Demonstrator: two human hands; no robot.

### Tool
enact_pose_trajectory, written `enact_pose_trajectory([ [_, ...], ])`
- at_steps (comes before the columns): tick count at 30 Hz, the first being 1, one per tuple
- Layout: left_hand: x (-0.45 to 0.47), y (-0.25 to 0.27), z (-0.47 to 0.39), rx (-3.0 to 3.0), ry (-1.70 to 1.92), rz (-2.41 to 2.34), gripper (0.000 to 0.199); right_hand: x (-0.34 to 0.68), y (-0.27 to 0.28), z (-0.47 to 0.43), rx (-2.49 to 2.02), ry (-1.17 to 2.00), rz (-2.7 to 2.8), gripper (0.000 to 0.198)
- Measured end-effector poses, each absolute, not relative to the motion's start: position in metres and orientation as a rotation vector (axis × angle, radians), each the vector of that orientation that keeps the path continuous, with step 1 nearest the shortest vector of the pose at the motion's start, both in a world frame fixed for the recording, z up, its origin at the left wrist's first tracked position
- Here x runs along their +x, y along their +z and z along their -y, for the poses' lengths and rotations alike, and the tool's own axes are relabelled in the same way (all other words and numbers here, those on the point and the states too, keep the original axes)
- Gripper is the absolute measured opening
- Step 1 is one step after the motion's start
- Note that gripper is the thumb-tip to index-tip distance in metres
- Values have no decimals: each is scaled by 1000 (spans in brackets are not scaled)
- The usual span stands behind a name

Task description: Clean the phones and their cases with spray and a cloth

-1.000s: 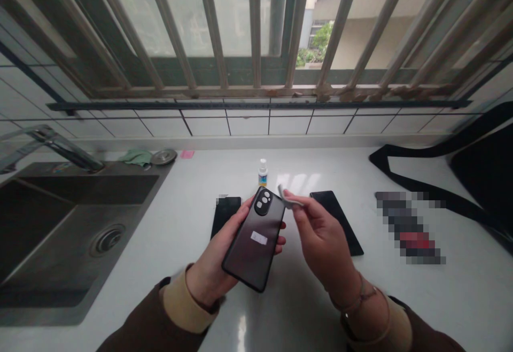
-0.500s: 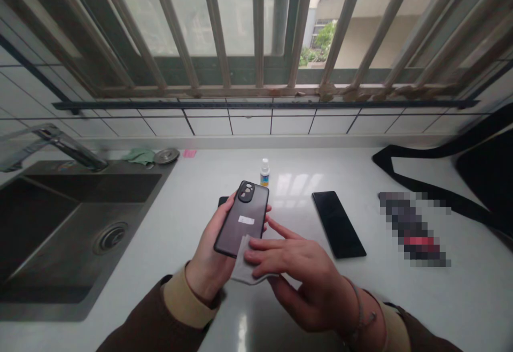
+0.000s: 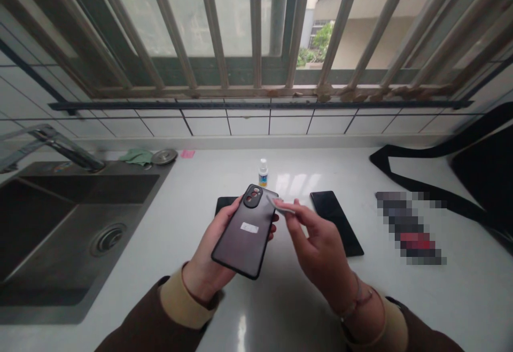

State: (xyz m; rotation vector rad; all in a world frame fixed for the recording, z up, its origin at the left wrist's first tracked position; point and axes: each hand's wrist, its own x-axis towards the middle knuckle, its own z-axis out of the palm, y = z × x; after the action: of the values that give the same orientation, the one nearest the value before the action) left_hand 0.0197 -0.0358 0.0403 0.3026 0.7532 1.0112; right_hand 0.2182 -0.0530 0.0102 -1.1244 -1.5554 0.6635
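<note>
A translucent dark phone case with a black rim, a camera cutout and a small white label lies tilted in my left hand, whose fingers wrap round its sides. The cutout end points away from me. My right hand pinches a grey cloth at the case's upper right edge; whether the cloth touches it I cannot tell. Behind the case stands a small white spray bottle. A dark flat object is partly hidden behind my left hand. To the right, a black phone lies on the counter.
On the left is a steel sink with a faucet. A green cloth, a metal drain cover and a pink slip lie behind it. A black strap and a blurred-out item are at right.
My right hand has moved the cloth from the lower part of the case up to its upper right edge. The case's lower end is now uncovered. My left hand keeps its hold.
</note>
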Motion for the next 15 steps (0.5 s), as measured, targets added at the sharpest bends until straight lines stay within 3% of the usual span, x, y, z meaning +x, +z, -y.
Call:
enact_pose_trajectory([
  [4,19,37,32,255,1175,-777,36,209,13,68,-779,532,1924,51],
  [8,17,40,30,262,1161,-845,46,208,22,77,-602,564,1987,57],
  [10,17,42,29,250,1203,-885,44,209,25,80,-575,701,1921,51],
  [13,16,43,28,253,1259,-885,43,211,21,79,-752,1039,1620,25],
  [15,15,42,28,268,1247,-859,46,214,13,70,-956,1162,1291,24],
])
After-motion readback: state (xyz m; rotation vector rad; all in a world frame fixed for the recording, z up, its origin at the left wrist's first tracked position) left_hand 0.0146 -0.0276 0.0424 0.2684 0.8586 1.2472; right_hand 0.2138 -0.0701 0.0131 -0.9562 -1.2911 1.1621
